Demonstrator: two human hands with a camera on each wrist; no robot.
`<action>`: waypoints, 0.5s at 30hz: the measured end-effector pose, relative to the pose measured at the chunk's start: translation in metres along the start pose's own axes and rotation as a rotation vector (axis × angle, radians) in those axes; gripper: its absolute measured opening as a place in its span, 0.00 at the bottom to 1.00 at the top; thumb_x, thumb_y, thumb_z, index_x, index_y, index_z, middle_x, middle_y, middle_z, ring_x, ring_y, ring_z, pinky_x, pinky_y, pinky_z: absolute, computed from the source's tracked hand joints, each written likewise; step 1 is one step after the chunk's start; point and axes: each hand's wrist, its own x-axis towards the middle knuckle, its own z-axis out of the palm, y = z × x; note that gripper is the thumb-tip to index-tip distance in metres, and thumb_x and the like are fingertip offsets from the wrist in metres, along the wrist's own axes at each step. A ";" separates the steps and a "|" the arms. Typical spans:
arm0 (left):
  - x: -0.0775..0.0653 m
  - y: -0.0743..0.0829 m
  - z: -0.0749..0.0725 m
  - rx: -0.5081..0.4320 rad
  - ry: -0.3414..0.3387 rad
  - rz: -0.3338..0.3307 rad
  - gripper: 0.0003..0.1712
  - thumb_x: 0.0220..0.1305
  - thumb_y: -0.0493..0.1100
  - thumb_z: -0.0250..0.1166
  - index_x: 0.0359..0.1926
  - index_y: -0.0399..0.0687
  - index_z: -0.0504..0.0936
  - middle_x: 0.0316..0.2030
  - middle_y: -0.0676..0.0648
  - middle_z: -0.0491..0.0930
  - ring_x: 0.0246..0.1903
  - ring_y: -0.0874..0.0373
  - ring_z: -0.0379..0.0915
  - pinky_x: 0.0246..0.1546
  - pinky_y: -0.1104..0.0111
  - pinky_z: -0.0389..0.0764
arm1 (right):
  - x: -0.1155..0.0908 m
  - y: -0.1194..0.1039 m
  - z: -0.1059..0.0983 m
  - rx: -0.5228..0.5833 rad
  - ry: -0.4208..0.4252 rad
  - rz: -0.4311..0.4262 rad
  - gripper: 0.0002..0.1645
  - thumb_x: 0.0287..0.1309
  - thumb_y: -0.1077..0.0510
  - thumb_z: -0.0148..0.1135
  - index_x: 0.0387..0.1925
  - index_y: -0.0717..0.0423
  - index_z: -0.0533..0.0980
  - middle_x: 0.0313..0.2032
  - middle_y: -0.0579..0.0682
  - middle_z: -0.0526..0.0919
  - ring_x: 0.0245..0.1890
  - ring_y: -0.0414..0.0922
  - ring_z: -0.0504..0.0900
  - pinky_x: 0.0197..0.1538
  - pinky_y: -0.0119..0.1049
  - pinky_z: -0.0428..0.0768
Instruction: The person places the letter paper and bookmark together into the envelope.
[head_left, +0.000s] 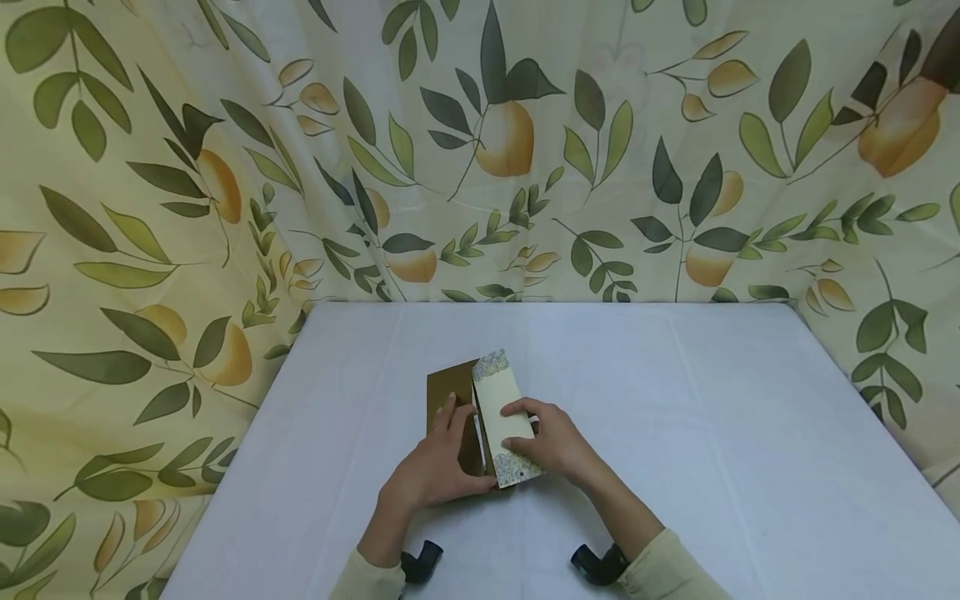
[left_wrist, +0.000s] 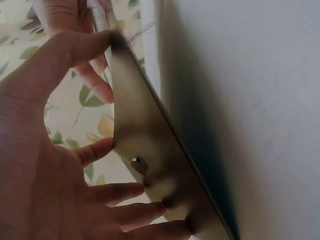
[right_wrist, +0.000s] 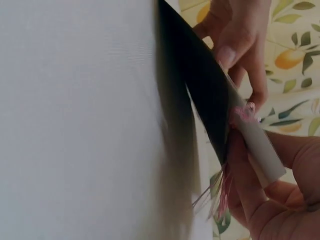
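Observation:
A gold-brown folded card [head_left: 444,382] stands partly opened over the white table, with a narrow cream flap [head_left: 495,408] along its right side. Grey lace-like print covers both ends of the flap. My left hand [head_left: 435,472] has its fingers spread; in the left wrist view the fingertips touch the shiny gold panel [left_wrist: 142,120] and the thumb lies at its corner. My right hand [head_left: 558,437] pinches the cream flap's right edge between thumb and fingers. A pink knot [right_wrist: 245,111] and tassel [right_wrist: 225,192] hang at the flap, by the right fingers.
The card lies near the middle of a table [head_left: 675,417] covered in white cloth. A curtain [head_left: 480,208] printed with leaves and fruit hangs behind and at the sides. Black wrist devices [head_left: 423,562] sit below both hands, by the cream sleeves [head_left: 671,571].

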 end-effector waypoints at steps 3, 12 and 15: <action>-0.001 0.000 -0.001 -0.005 -0.004 -0.003 0.60 0.51 0.66 0.78 0.77 0.53 0.57 0.81 0.36 0.42 0.56 0.30 0.76 0.42 0.46 0.82 | 0.000 0.001 0.003 0.009 0.013 -0.007 0.24 0.53 0.66 0.78 0.53 0.53 0.83 0.47 0.53 0.84 0.35 0.47 0.83 0.32 0.41 0.80; -0.001 -0.002 -0.003 -0.002 -0.011 -0.006 0.63 0.48 0.67 0.80 0.77 0.52 0.57 0.81 0.37 0.41 0.63 0.29 0.70 0.46 0.45 0.81 | 0.001 0.004 0.012 -0.011 0.061 -0.039 0.24 0.54 0.65 0.78 0.53 0.51 0.82 0.47 0.52 0.85 0.33 0.45 0.82 0.32 0.41 0.79; -0.001 -0.003 -0.003 -0.010 -0.001 0.004 0.63 0.47 0.66 0.81 0.76 0.51 0.58 0.81 0.36 0.41 0.63 0.29 0.70 0.47 0.46 0.81 | 0.002 0.005 0.013 -0.018 0.070 -0.031 0.24 0.54 0.66 0.77 0.52 0.53 0.82 0.48 0.52 0.85 0.32 0.43 0.83 0.32 0.40 0.79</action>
